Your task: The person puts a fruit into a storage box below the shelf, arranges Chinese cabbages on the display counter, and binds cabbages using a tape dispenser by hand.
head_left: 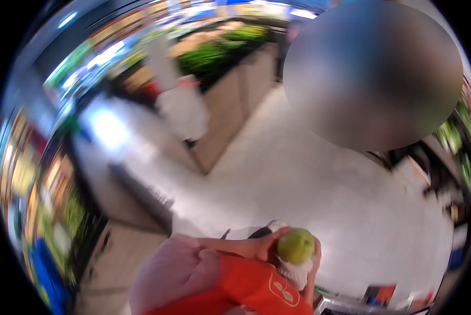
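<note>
Close to my body, in the lower middle of the head view, a round yellow-green fruit (296,246) rests between my two hands; its exact kind is not clear. Around its lower part is a white foam net sleeve (297,272). My left hand (268,245) is closed against the fruit's left side. On the other side, my right hand (315,260) wraps round the fruit and its sleeve. Much of the right hand's fingers is hidden.
Produce shelves with leafy greens (206,56) line a wooden-sided stand (241,92) ahead. More shelves (62,226) stand at left. A white bag (184,113) hangs at the stand's corner. A metal-edged cart or counter (340,306) is at bottom right. A blurred patch covers the upper right.
</note>
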`<state>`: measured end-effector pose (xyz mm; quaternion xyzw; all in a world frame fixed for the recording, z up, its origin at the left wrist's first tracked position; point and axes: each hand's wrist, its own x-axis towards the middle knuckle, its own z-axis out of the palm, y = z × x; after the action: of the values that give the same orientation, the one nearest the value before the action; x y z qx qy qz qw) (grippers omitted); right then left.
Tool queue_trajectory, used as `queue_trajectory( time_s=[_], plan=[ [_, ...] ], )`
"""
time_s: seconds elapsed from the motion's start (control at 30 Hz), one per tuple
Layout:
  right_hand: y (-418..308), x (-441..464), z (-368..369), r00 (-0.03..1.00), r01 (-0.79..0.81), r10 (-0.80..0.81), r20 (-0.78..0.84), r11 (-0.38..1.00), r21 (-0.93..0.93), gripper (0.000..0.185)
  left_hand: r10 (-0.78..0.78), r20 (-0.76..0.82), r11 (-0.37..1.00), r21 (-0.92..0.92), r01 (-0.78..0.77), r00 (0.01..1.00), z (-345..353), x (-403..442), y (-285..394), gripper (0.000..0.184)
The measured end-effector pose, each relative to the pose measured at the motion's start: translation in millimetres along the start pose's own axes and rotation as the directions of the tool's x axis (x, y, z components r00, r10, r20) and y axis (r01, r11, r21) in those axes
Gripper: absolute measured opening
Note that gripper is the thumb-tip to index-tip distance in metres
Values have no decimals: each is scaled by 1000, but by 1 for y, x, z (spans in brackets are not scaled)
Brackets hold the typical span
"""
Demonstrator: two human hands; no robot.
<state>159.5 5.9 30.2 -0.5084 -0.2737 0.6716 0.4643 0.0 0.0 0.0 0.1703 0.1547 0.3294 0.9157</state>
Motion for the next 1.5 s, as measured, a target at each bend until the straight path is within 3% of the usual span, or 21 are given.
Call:
queue_trajectory(
  time_s=[0.03, 0.07, 0.1, 0.2, 0.23, 0.27, 0.37, 0.4, 0.43, 0.5, 0.6, 0.73, 0.87, 0.93, 1.07, 1.2, 1.27, 1.33, 1.43, 1.47, 1.5],
  plan=[
    [14, -25, 6, 993, 56, -51, -109, 997, 46, 33, -274, -20, 844, -484, 231, 961, 13, -22, 20, 64],
    [5, -40, 46, 972, 148, -187, -140, 956, -254, 31, -321, 108, 768, -551, 326, 941, 9, -42, 38, 57],
    [29, 65, 49, 971, 156, -202, -131, 942, -299, 30, -307, 92, 845, -432, 316, 947, -55, 22, 103, 64],
    [27, 151, 37, 964, 186, -140, -225, 963, 197, 38, -457, 67, 866, -194, 461, 887, -78, 117, 180, 70],
    [-28, 149, -13, 948, 215, -163, -274, 962, 171, 43, -474, 167, 840, -207, 501, 865, -45, 183, 166, 71],
    [-27, 154, -12, 937, 312, -242, -253, 905, 290, 52, -549, 235, 806, -105, 583, 802, -25, 201, 186, 74],
    [-102, 179, -62, 876, 431, -249, -412, 787, 441, 54, -660, 259, 709, -98, 699, 705, -23, 322, 187, 76],
    [-88, 188, -75, 841, 505, -286, -460, 722, 474, 54, -667, 305, 709, -22, 705, 680, 3, 343, 192, 73],
    [-130, 200, -125, 809, 559, -328, -487, 685, 467, 54, -681, 333, 701, 41, 712, 652, 37, 413, 183, 72],
    [-109, 204, -136, 810, 546, -224, -542, 627, 557, 53, -742, 269, 641, 21, 767, 614, 9, 439, 163, 70],
    [-118, 248, -202, 835, 522, -131, -535, 494, 695, 54, -783, 199, 597, -25, 802, 589, 26, 529, 143, 70],
    [-178, 311, -342, 859, 416, 3, -512, 580, 701, 55, -795, 59, 603, -37, 797, 604, 37, 672, 95, 70],
    [-262, 356, -427, 883, 266, 137, -448, 640, 721, 57, -760, -166, 642, -42, 765, 628, 65, 774, 83, 74],
    [-306, 373, -470, 857, 218, 212, -470, 678, 702, 56, -711, -147, 696, -5, 718, 688, 95, 820, 81, 76],
    [-333, 418, -573, 767, 228, -13, -641, 940, 254, 47, -663, -43, 748, 16, 664, 748, 113, 912, 69, 74],
    [-369, 439, -666, 731, 231, 98, -675, 896, 380, 36, -704, 131, 681, -154, 716, 698, 105, 1005, 41, 68],
    [-362, 441, -710, 670, 165, 204, -714, 896, 412, 32, -598, 84, 798, 150, 583, 797, 126, 1038, 31, 61],
    [-363, 450, -752, 589, 140, 280, -758, 889, 437, 27, -787, -21, 616, -84, 783, 616, 146, 1113, 23, 56],
    [-378, 445, -800, 506, 127, 381, -774, 855, 503, 23, -827, 53, 552, -116, 826, 560, 154, 1198, -8, 57],
    [-386, 448, -820, 493, 153, 376, -785, 850, 504, 21, -837, -30, 547, -43, 836, 546, 152, 1234, -21, 59],
    [-391, 451, -834, 478, 180, 380, -792, 840, 511, 20, -847, 3, 531, 12, 847, 531, 148, 1266, -29, 59]
  ],
)
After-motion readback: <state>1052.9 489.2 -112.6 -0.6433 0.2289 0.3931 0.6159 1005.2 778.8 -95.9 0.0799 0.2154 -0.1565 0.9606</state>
